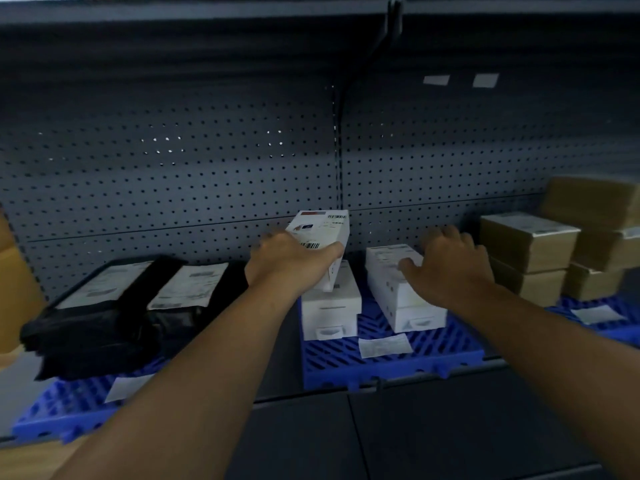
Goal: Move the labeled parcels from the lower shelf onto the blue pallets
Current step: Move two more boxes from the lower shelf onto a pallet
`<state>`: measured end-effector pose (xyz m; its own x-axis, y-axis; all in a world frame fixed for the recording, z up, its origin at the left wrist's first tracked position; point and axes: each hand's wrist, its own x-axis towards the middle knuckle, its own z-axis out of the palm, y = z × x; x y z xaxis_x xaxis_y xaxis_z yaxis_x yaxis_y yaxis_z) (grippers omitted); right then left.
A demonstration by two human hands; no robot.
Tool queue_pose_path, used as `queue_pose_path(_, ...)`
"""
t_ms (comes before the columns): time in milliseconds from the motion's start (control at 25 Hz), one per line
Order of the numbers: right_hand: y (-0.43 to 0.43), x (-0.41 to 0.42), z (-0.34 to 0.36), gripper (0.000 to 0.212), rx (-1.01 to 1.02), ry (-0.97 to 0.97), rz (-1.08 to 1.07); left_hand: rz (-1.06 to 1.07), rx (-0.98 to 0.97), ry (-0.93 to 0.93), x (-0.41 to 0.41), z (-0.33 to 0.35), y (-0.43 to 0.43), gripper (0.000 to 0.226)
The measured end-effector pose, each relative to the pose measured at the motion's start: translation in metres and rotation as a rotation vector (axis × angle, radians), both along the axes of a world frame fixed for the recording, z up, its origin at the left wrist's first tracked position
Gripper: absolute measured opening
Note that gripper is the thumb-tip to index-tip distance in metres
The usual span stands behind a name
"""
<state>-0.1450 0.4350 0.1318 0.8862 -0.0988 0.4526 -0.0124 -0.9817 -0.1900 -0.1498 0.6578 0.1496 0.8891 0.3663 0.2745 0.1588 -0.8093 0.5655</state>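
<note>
Far left on the shelf we note two black poly-bag parcels [104,306] with white labels, lying side by side on a blue pallet [65,407]. Next, our left hand [294,261] is clamped on a white labelled box [323,237], held tilted above a white box [330,306] that sits on the middle blue pallet [381,362]. Just right, our right hand [450,265] rests fingers spread on a stack of white boxes [401,292]; we cannot tell whether it grips. Far right, brown cardboard parcels [530,244] stand stacked on another pallet. We judge the placing step is in hand: next the held box wants levelling and lowering squarely onto the box below, with the right hand steadying its stack.
</note>
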Motion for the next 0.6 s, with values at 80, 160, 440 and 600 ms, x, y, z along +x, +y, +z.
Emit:
queue_pose_path(80, -0.011, 0.008, 0.000, 0.065, -0.002, -0.005, -0.004, 0.025, 0.023, 0.015, 0.011, -0.004, -0.006, 0.097)
queue_pose_path(160, -0.018, 0.017, 0.002, 0.063, -0.012, -0.002, -0.001, 0.045, 0.038, 0.050, 0.019, -0.008, -0.013, 0.102)
queue_pose_path(440, -0.039, 0.048, 0.006, 0.067, -0.039, -0.015, 0.084, 0.197, 0.094, 0.171, 0.031, -0.014, -0.048, 0.112)
queue_pose_path(600, -0.056, 0.057, 0.003, 0.065, -0.022, -0.021, 0.133, 0.250, 0.143, 0.170, 0.033, -0.019, -0.069, 0.114)
